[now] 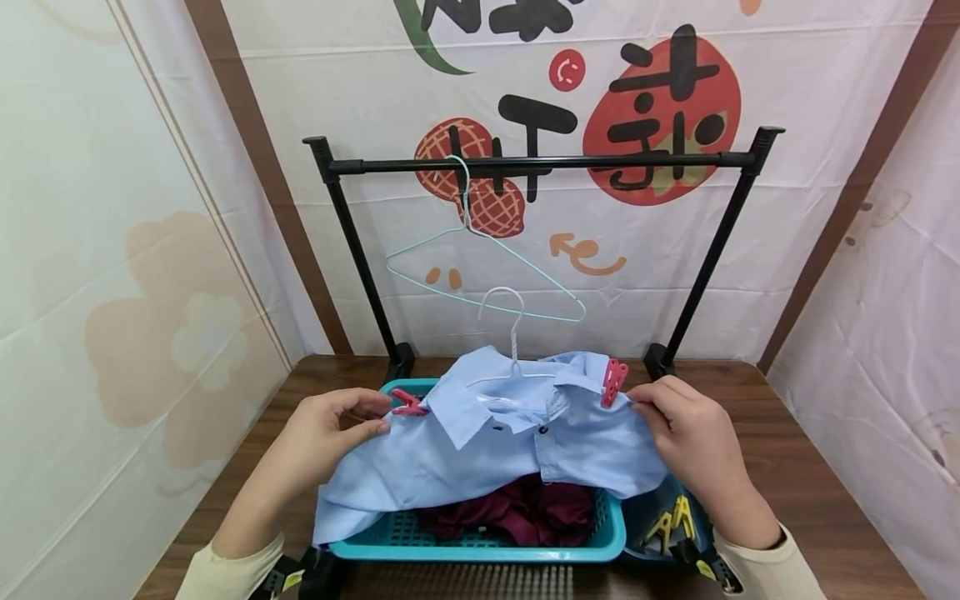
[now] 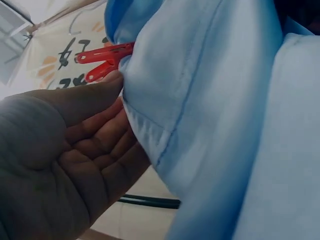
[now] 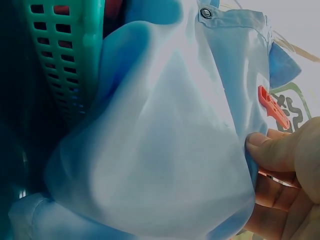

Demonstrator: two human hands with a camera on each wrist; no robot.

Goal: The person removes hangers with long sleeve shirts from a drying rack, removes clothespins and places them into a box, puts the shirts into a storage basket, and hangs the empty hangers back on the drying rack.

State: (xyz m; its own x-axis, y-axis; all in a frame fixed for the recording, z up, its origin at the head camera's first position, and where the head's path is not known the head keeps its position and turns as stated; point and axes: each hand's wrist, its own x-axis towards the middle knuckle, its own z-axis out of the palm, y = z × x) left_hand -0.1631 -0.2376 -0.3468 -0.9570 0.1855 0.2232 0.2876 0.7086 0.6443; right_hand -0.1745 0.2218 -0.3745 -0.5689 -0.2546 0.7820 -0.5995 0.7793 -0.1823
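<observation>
A light blue collared shirt (image 1: 480,458) hangs on a white hanger (image 1: 514,333), its lower part draped over a turquoise basket (image 1: 480,553). A red clothespin (image 1: 408,403) is clipped near the left shoulder, another red clothespin (image 1: 615,383) near the right one. My left hand (image 1: 330,429) pinches the left shoulder edge beside its clothespin, thumb in front and fingers (image 2: 107,137) partly behind the cloth. On the other side, my right hand (image 1: 690,429) pinches the right shoulder edge between thumb and fingers, below the clothespin (image 3: 272,106).
Behind the basket stands a black rack (image 1: 555,162) with a pale green wire hanger (image 1: 487,304) on its bar. Dark red cloth (image 1: 517,512) lies inside the basket. At right, a blue container (image 1: 637,533) holds yellow clothespins (image 1: 671,525). Everything stands on a wooden table (image 1: 817,500).
</observation>
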